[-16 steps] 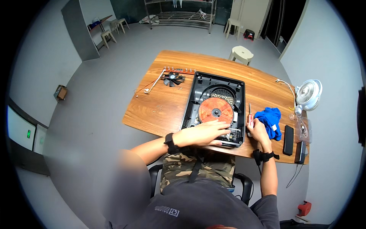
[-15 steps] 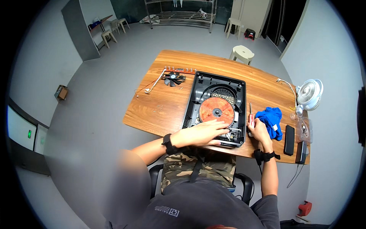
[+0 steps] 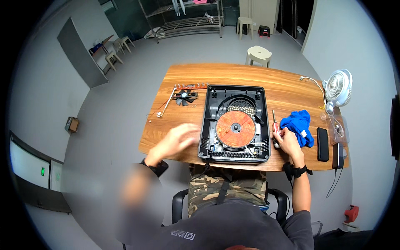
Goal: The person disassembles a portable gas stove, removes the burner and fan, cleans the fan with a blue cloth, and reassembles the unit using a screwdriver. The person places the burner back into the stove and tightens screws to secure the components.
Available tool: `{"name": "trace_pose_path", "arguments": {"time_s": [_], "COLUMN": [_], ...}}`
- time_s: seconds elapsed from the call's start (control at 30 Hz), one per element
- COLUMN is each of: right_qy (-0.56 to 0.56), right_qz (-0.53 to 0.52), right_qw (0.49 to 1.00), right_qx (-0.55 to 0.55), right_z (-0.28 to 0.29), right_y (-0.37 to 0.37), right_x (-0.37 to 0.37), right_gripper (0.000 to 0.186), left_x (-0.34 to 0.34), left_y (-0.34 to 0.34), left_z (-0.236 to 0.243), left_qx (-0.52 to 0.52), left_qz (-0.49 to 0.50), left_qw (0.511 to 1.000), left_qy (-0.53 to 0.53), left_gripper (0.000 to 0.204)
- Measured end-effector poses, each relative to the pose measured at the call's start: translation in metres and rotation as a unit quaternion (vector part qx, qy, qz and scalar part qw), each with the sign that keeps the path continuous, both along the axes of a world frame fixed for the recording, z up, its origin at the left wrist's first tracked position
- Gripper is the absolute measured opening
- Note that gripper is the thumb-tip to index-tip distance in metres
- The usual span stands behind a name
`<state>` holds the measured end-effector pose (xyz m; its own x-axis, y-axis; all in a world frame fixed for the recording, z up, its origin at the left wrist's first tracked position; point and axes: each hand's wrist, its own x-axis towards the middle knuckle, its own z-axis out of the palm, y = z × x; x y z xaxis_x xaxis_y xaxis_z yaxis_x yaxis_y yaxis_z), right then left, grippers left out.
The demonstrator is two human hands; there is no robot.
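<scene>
An opened induction cooker (image 3: 267, 125) sits in front of me, its black plastic shell exposing a round copper coil (image 3: 225, 129) and a vent grille above it. Just left of the shell is my left hand (image 3: 177, 139), somewhat blurred, with nothing in it and its fingers stretched out over the table. To the right of the cooker, my right hand (image 3: 288, 142) closes round the handle of a screwdriver (image 3: 275, 126), whose shaft points away from me. A crumpled blue cloth (image 3: 298, 125) lies beside that hand.
A small black cooling fan (image 3: 184, 98) and a red circuit strip (image 3: 191, 86) with a white cable lie at the table's far left. Along the right side are a black case (image 3: 322, 143), a clear plastic box (image 3: 339, 129) and a white desk fan (image 3: 338, 88). A stool (image 3: 258, 54) stands beyond the table.
My left hand has left the cooker's coil and near edge and moved left over the table. The right hand stays at the screwdriver. The whole view has shifted slightly.
</scene>
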<state>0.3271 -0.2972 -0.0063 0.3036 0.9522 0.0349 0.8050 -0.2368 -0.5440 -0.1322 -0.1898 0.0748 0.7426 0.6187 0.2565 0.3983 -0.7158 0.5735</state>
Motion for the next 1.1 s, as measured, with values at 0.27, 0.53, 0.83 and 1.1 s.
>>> {"name": "trace_pose_path", "arguments": {"time_s": [0.27,0.53,0.83,1.1], "right_qy": [-0.045,-0.205,-0.188,-0.188], "right_qz": [-0.046,0.029,0.030,0.035], "right_qw": [0.986,0.975,0.981,0.981], "right_qx": [0.157,0.085,-0.029,-0.038], "right_z": [0.030,0.018,-0.005,-0.005], "right_y": [-0.012,0.016,0.029,0.032], "right_x": [0.025,0.072,0.064,0.067], "right_gripper": [0.027,0.060,0.051,0.050], "left_x": [-0.019,-0.004,-0.005,0.000], "left_y": [0.155,0.228,0.233,0.216], "left_z": [-0.019,-0.062,-0.080,-0.063], "left_qx": [0.101,0.124,0.133,0.071], "left_qz": [0.132,0.174,0.161,0.162], "left_qw": [0.978,0.955,0.959,0.969], "left_qy": [0.127,0.208,0.194,0.174], "left_gripper": [0.035,0.035,0.039,0.043]}}
